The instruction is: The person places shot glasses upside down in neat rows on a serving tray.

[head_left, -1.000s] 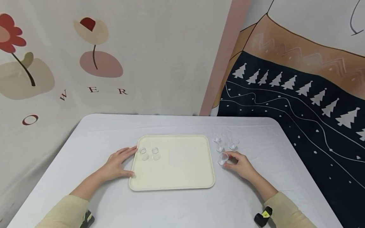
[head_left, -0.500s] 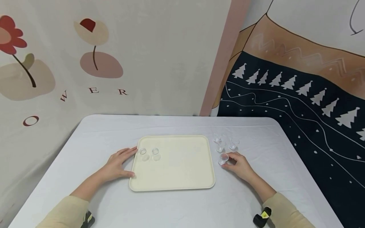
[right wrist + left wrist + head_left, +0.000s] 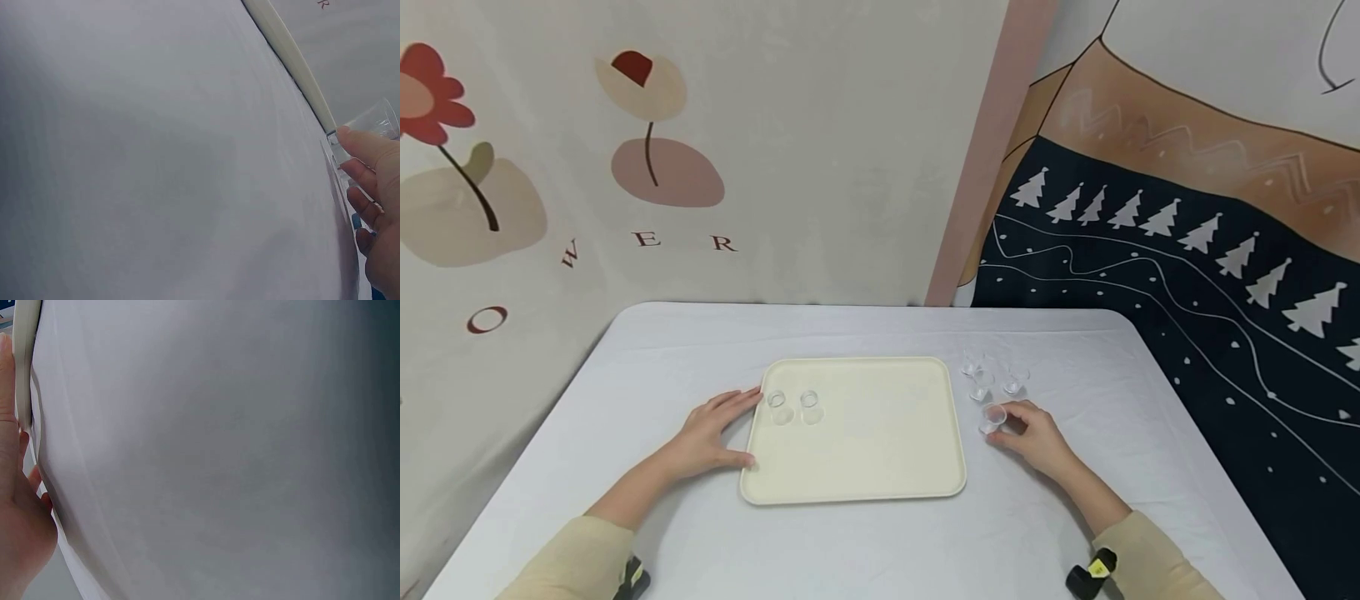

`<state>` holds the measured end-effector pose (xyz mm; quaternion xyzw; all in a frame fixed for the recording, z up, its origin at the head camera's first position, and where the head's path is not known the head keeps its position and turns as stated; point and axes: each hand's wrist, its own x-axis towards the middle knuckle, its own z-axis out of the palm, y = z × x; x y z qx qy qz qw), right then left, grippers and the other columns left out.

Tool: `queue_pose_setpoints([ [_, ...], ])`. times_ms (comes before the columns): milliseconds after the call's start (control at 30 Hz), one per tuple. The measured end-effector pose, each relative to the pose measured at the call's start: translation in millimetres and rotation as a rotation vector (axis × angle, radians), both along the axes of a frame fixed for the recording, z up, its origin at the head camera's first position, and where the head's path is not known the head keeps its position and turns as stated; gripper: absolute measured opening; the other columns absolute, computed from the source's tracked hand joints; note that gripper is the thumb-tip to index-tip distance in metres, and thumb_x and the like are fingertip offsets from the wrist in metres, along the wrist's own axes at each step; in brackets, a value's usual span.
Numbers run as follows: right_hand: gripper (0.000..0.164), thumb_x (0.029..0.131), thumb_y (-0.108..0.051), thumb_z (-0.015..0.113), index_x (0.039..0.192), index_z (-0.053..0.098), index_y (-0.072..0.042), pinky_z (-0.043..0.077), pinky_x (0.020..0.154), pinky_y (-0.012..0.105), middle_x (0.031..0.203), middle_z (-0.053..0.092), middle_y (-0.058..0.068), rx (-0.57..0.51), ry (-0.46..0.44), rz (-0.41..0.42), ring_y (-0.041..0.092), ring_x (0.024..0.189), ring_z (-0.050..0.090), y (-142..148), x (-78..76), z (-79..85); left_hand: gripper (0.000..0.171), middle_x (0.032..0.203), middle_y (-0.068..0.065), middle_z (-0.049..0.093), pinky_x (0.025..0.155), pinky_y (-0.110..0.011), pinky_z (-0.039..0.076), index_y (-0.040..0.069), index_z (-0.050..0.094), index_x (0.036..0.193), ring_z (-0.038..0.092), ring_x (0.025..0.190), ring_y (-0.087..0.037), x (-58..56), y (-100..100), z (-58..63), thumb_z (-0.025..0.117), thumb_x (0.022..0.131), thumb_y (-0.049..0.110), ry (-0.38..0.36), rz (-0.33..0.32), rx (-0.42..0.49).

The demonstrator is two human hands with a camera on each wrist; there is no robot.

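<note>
My right hand (image 3: 1037,435) pinches a small clear cup (image 3: 993,417) between thumb and fingers, just right of the cream tray (image 3: 865,450). In the right wrist view the cup (image 3: 381,120) flares toward its rim; part of it is hidden behind the thumb. At the tray's left edge rests my left hand (image 3: 703,433), its fingers straight and its thumb spread apart along the rim. Two clear cups, a left one (image 3: 777,407) and a right one (image 3: 810,407), stand side by side near the tray's upper left corner.
Behind the held cup, several more clear cups (image 3: 982,385) cluster on the white tablecloth (image 3: 865,550), close to the tray's upper right corner. Patterned cloth hangings (image 3: 820,150) rise behind the table's far edge.
The pinched cup has shifted slightly to the right with my right hand's fingers. My left hand, the tray and the other cups have kept their places.
</note>
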<state>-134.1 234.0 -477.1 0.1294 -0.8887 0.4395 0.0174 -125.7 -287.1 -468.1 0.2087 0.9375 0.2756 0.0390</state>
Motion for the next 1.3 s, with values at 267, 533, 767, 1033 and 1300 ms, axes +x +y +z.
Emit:
queue_pose_setpoints([
  [267, 0.035, 0.074, -0.016, 0.082, 0.104, 0.069, -0.005, 0.044, 0.094, 0.054, 0.108, 0.065, 0.013, -0.012, 0.009, -0.027, 0.037, 0.108, 0.058, 0, 3.1, 8.9, 0.105, 0.152, -0.014, 0.032, 0.102, -0.069, 0.014, 0.005, 0.037, 0.146, 0.023, 0.134, -0.045, -1.1, 0, 1.5, 0.081, 0.063, 0.053, -0.01, -0.001, -0.006],
  [533, 0.031, 0.075, -0.012, 0.082, 0.103, 0.07, -0.008, 0.04, 0.094, 0.061, 0.109, 0.066, 0.011, -0.041, 0.01, -0.029, 0.036, 0.111, 0.056, -1, 5.4, 18.7, 0.105, 0.152, -0.015, 0.032, 0.102, -0.068, 0.014, 0.004, 0.037, 0.146, 0.023, 0.134, -0.045, -2.6, -1, 1.9, 0.081, 0.063, 0.053, -0.004, -0.003, -0.009],
  [767, 0.029, 0.077, -0.015, 0.081, 0.103, 0.069, -0.009, 0.036, 0.095, 0.062, 0.11, 0.066, 0.008, -0.061, 0.0, -0.013, 0.034, 0.113, 0.054, -3, 7.8, 24.1, 0.105, 0.152, -0.015, 0.032, 0.102, -0.068, 0.014, 0.005, 0.037, 0.146, 0.022, 0.134, -0.046, -2.4, 0, 2.3, 0.081, 0.063, 0.053, -0.005, -0.001, -0.005],
  [1033, 0.029, 0.078, -0.015, 0.08, 0.104, 0.069, -0.01, 0.037, 0.096, 0.06, 0.109, 0.067, 0.005, -0.077, 0.017, 0.018, 0.029, 0.112, 0.055, -10, 11.8, 35.4, 0.105, 0.151, -0.016, 0.033, 0.101, -0.068, 0.015, 0.003, 0.038, 0.145, 0.023, 0.134, -0.046, -1.4, 1, 2.6, 0.081, 0.064, 0.052, -0.001, -0.006, -0.004],
  [1300, 0.032, 0.077, -0.009, 0.081, 0.106, 0.068, -0.011, 0.038, 0.093, 0.057, 0.105, 0.068, 0.002, -0.096, 0.056, 0.034, 0.021, 0.106, 0.055, -18, 13.6, 43.8, 0.105, 0.151, -0.016, 0.032, 0.102, -0.068, 0.014, 0.003, 0.038, 0.145, 0.023, 0.134, -0.046, 0.3, 1, 3.1, 0.081, 0.064, 0.052, -0.008, 0.0, -0.004],
])
